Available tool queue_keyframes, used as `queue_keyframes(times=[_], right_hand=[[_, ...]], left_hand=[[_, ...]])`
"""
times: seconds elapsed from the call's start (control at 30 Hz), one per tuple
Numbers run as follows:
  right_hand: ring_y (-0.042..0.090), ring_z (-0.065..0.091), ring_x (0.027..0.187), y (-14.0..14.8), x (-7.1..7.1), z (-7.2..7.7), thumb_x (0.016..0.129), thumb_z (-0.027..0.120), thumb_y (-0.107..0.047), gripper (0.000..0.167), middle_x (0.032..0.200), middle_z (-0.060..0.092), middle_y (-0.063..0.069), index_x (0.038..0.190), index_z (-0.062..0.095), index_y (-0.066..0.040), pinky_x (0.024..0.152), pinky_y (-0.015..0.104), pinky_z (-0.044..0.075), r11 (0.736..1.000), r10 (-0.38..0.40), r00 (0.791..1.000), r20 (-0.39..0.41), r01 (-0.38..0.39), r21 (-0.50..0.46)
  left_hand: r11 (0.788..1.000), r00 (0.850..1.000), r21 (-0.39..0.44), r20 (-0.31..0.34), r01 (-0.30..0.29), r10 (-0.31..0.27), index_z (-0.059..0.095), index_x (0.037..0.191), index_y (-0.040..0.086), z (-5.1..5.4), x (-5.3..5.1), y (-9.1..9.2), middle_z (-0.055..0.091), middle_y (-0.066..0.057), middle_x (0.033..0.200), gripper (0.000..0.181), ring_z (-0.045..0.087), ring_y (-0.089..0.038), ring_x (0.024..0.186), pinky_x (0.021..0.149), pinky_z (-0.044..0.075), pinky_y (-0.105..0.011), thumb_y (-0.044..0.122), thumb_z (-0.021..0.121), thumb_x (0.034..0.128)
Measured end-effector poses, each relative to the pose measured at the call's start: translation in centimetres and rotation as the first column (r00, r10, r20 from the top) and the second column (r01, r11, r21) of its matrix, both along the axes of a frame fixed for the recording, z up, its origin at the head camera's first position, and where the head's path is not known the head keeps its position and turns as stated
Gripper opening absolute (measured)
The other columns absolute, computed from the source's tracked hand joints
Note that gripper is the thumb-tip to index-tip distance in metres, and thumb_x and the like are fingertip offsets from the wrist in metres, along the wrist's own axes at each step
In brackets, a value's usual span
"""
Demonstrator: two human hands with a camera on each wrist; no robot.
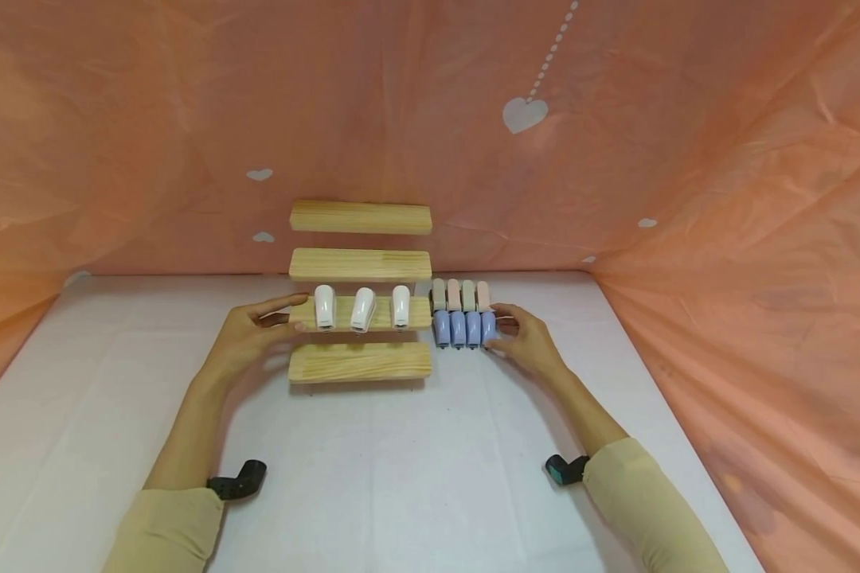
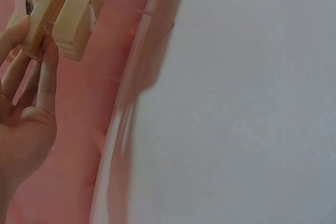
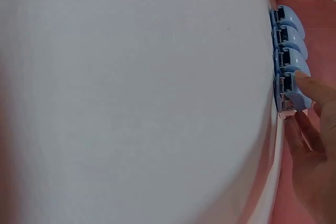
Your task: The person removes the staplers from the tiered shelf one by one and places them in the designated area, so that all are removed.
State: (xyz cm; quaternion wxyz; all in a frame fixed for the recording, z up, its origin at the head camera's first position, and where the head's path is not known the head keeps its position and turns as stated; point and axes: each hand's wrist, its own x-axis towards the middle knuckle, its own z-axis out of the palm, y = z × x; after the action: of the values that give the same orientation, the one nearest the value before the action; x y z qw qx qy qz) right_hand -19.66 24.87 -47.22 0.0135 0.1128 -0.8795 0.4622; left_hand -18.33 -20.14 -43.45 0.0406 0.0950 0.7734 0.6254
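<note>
My left hand (image 1: pixel 247 334) holds the left end of the third wooden shelf board (image 1: pixel 347 314), thumb on one side and fingers on the other, as the left wrist view also shows. On that board stand three white mini staplers, one at left (image 1: pixel 325 307), one tilted in the middle (image 1: pixel 362 309) and one at right (image 1: pixel 400 305). To the right of the boards, several blue mini staplers (image 1: pixel 458 329) form a row. My right hand (image 1: pixel 526 338) pinches the outermost blue mini stapler (image 3: pixel 297 97) with thumb and fingers.
Behind the blue row stands a row of beige and pink staplers (image 1: pixel 454 295). Two more boards, an upper one (image 1: pixel 361 217) and a second one (image 1: pixel 361 265), rise at the back, with a lowest board (image 1: pixel 361 364) in front. A white cloth (image 1: pixel 401 477) covers the table.
</note>
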Motion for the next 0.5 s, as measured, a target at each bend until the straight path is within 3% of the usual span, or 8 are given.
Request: queue_keyframes(times=[0.1,0.23,0.5], right_hand=[[0.035,0.061,0.115,0.0,0.0,0.4,0.079,0.082,0.001,0.061,0.125,0.062,0.021,0.135,0.056,0.002,0.1,0.038,0.05,1.0,-0.013,1.0,-0.027,0.013,0.0],[0.033,0.06,0.117,-0.2,0.0,0.8,0.08,0.081,0.001,0.058,0.126,0.062,0.021,0.132,0.057,0.003,0.101,0.035,0.049,0.999,0.002,0.997,-0.076,-0.006,-0.051],[0.045,0.06,0.112,-1.9,0.3,2.1,0.076,0.081,0.009,0.054,0.123,0.062,0.028,0.126,0.059,0.011,0.1,0.043,0.049,0.981,0.071,0.972,-0.225,-0.109,-0.161]], left_hand=[[0.999,1.0,0.044,-0.006,0.025,-0.025,0.06,0.136,0.002,0.0,0.0,-0.1,0.067,0.001,0.12,0.052,0.068,-0.009,0.096,0.08,0.057,-0.026,0.014,0.077,0.089],[0.999,1.0,0.039,-0.002,0.02,-0.02,0.06,0.136,0.003,-0.1,0.0,-0.1,0.068,0.002,0.119,0.052,0.068,-0.008,0.096,0.08,0.057,-0.025,0.016,0.077,0.0884],[0.999,1.0,-0.046,0.013,-0.017,0.017,0.062,0.136,0.009,-0.1,-0.1,-0.1,0.064,0.006,0.127,0.054,0.061,-0.007,0.107,0.089,0.049,-0.016,0.025,0.078,0.0879]])
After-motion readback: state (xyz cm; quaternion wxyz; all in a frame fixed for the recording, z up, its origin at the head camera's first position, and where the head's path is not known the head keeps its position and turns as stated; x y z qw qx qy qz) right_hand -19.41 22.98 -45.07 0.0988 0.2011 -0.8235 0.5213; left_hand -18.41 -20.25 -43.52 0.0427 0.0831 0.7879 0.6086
